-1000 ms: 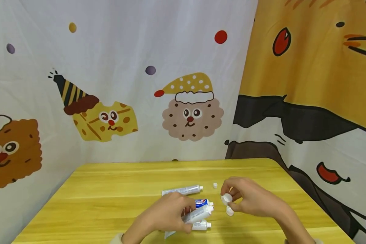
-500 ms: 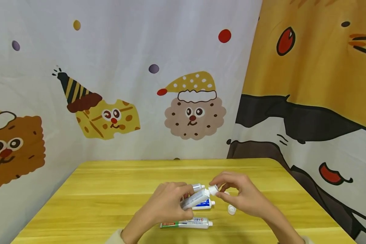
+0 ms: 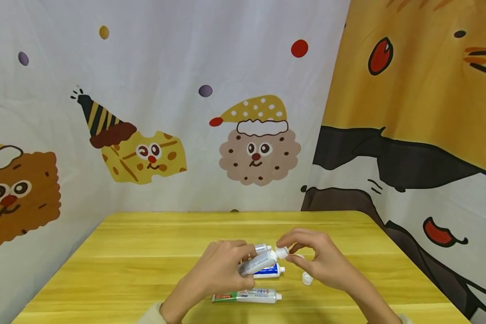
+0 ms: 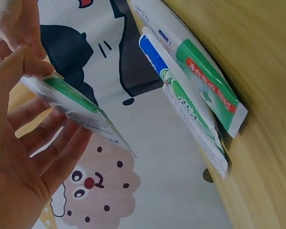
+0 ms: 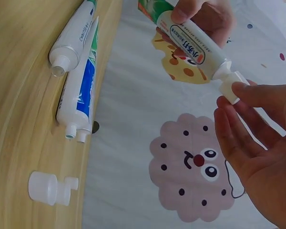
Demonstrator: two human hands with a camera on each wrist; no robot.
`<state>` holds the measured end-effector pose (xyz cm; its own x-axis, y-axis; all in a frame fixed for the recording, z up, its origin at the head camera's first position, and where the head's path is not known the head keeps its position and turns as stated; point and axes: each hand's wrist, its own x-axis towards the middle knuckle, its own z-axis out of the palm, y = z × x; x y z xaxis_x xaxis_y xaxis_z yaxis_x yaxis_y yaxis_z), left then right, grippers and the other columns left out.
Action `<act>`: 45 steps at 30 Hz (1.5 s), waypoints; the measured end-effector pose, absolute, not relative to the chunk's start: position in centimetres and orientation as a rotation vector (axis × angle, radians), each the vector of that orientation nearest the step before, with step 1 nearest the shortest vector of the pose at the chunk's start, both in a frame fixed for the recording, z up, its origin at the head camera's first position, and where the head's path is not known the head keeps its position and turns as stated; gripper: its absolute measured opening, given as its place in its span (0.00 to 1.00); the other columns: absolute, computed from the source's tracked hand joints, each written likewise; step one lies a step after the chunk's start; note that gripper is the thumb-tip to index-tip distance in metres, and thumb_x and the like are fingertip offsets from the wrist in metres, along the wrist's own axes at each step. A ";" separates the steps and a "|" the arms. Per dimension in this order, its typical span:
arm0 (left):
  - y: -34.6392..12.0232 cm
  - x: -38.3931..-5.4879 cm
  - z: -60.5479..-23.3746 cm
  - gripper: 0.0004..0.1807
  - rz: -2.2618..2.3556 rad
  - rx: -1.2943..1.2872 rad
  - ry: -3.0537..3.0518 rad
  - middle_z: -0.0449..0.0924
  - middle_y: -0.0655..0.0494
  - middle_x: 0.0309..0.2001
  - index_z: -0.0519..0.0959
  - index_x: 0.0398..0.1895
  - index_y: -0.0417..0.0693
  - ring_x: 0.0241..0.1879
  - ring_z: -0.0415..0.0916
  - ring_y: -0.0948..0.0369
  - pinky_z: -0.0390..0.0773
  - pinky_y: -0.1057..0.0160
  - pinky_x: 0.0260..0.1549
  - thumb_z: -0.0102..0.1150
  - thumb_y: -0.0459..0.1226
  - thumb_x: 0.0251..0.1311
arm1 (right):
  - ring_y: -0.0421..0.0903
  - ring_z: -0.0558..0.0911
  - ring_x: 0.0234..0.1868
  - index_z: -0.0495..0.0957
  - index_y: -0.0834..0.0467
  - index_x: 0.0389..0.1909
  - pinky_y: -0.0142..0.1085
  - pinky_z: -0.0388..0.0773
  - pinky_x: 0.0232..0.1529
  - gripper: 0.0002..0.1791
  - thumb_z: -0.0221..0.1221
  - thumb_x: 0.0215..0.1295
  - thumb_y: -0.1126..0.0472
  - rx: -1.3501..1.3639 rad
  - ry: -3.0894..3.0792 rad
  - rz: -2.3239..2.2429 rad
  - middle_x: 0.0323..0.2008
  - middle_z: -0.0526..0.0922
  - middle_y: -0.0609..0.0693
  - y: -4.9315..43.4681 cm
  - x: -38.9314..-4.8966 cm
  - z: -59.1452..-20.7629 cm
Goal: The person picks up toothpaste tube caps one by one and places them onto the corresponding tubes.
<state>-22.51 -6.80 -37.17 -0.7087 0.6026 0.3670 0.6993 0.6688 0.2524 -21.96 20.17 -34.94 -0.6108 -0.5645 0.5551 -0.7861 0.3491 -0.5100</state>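
Observation:
My left hand point(image 3: 222, 267) grips a white and green toothpaste tube point(image 5: 193, 40) above the table, its neck pointing right and slightly up. Thumb and fingers of my right hand point(image 3: 316, 256) pinch a white cap point(image 5: 232, 88), which sits at the tube's mouth in the right wrist view. In the left wrist view, the flat tail of the tube sticks out past my left fingers. Below my hands lie a silver and green toothpaste tube point(image 3: 259, 295) and a blue-labelled one point(image 3: 269, 271), both uncapped. Behind them, another tube point(image 3: 262, 248) is partly hidden by my left hand.
Loose white caps stand on the wooden table point(image 3: 154, 261) to the right of the tubes, including a larger cap point(image 5: 43, 187); my right hand partly covers them in the head view. A cartoon-printed curtain point(image 3: 251, 54) hangs behind the table.
My left hand has lifted the toothpaste tube, and my right hand has brought the cap left to its mouth. Over the last half second both hands have barely moved.

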 end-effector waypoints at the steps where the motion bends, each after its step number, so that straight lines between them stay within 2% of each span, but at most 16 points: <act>1: -6.8 -22.5 -37.2 0.14 -0.547 -1.046 -2.633 0.78 0.70 0.29 0.83 0.38 0.59 0.20 0.64 0.74 0.65 0.73 0.17 0.70 0.45 0.44 | 0.40 0.86 0.46 0.85 0.50 0.49 0.34 0.86 0.44 0.19 0.69 0.61 0.72 1.208 -2.338 1.114 0.47 0.88 0.45 20.2 -21.9 -34.9; 8: -6.8 -22.5 -37.4 0.14 -0.528 -1.036 -2.606 0.79 0.70 0.29 0.84 0.38 0.59 0.20 0.65 0.74 0.65 0.73 0.18 0.70 0.45 0.45 | 0.39 0.87 0.45 0.84 0.50 0.49 0.33 0.86 0.43 0.23 0.70 0.57 0.76 1.213 -2.323 1.042 0.47 0.89 0.45 20.0 -21.9 -34.6; 21: -6.7 -22.7 -37.8 0.13 -0.551 -1.096 -2.540 0.78 0.70 0.29 0.83 0.38 0.59 0.21 0.65 0.76 0.65 0.75 0.19 0.70 0.44 0.46 | 0.40 0.87 0.45 0.85 0.50 0.49 0.34 0.86 0.42 0.22 0.70 0.57 0.74 1.252 -2.289 0.980 0.47 0.89 0.46 20.2 -22.1 -34.7; 31: -6.3 -22.6 -38.0 0.12 -0.545 -1.107 -2.561 0.79 0.70 0.29 0.83 0.37 0.59 0.21 0.65 0.76 0.65 0.76 0.19 0.70 0.44 0.47 | 0.32 0.85 0.36 0.83 0.49 0.54 0.33 0.85 0.40 0.14 0.66 0.69 0.60 1.190 -2.403 0.972 0.43 0.89 0.43 20.5 -22.0 -34.9; 39: -5.9 -22.2 -38.0 0.13 -0.558 -1.134 -2.503 0.78 0.70 0.29 0.82 0.36 0.58 0.22 0.65 0.77 0.64 0.78 0.19 0.73 0.45 0.46 | 0.31 0.81 0.27 0.82 0.47 0.40 0.31 0.82 0.33 0.01 0.64 0.71 0.58 1.131 -2.414 1.033 0.27 0.85 0.34 20.2 -21.9 -34.8; 41: -5.8 -22.1 -38.1 0.13 -0.562 -1.139 -2.491 0.78 0.70 0.29 0.82 0.35 0.58 0.22 0.65 0.78 0.64 0.79 0.19 0.73 0.45 0.46 | 0.31 0.80 0.26 0.82 0.46 0.39 0.31 0.82 0.31 0.01 0.64 0.71 0.57 1.088 -2.433 1.022 0.26 0.84 0.32 20.2 -21.8 -34.8; 45: -5.7 -22.0 -38.2 0.13 -0.564 -1.138 -2.488 0.78 0.70 0.29 0.82 0.36 0.59 0.23 0.65 0.78 0.64 0.80 0.20 0.74 0.46 0.47 | 0.30 0.80 0.30 0.83 0.43 0.45 0.30 0.81 0.31 0.06 0.65 0.70 0.54 1.006 -2.448 0.973 0.31 0.84 0.32 20.3 -21.6 -34.8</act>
